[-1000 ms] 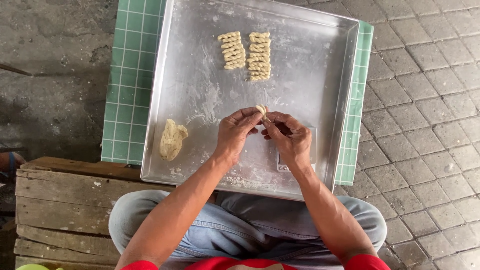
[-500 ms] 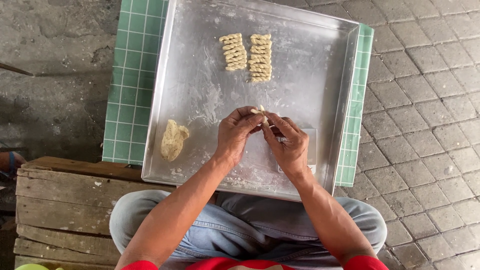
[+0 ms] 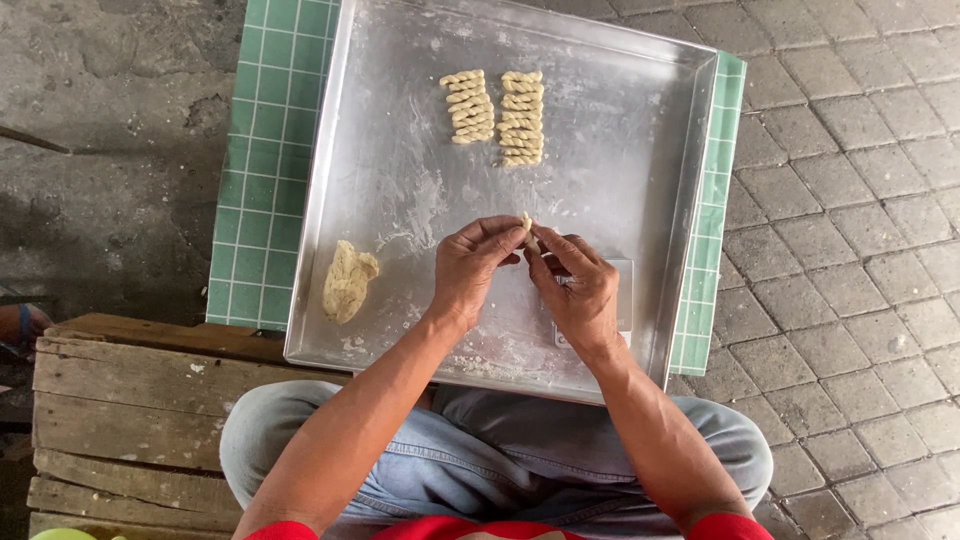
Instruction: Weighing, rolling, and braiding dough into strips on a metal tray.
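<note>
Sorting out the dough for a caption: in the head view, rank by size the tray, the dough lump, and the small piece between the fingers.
1. Tray
2. Dough lump
3. Small piece, pinched by the left hand and right hand

tray (image 3: 640, 150): silver | mat (image 3: 262, 150): green, white grid | dough (image 3: 347, 281): pale yellow, perhaps

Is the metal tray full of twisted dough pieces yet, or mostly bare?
Mostly bare: the metal tray holds only two short rows of twisted dough pieces and a dough lump.

Red short sleeves, light blue jeans, possibly faded; forearms bare.
</note>
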